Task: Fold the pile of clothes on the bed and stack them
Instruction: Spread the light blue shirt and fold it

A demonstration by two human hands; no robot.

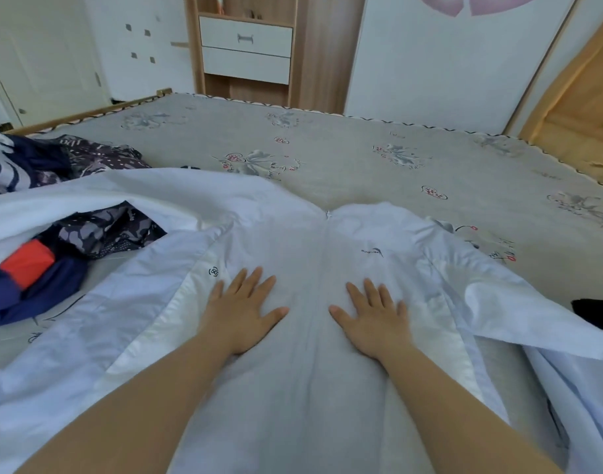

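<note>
Pale jacket (313,241) flat, zipped.

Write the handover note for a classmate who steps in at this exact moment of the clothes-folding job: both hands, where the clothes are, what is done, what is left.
Left hand: open, pressing flat on the white jacket, left of its zip.
Right hand: open, flat on the jacket right of the zip.
The jacket lies spread front-up on the bed, sleeves out to both sides, not yet folded.
Unfolded: the navy and orange garment and patterned dark clothes at left.
No folded stack in view.
Left: fold the jacket, then the rest, and stack.
</note>
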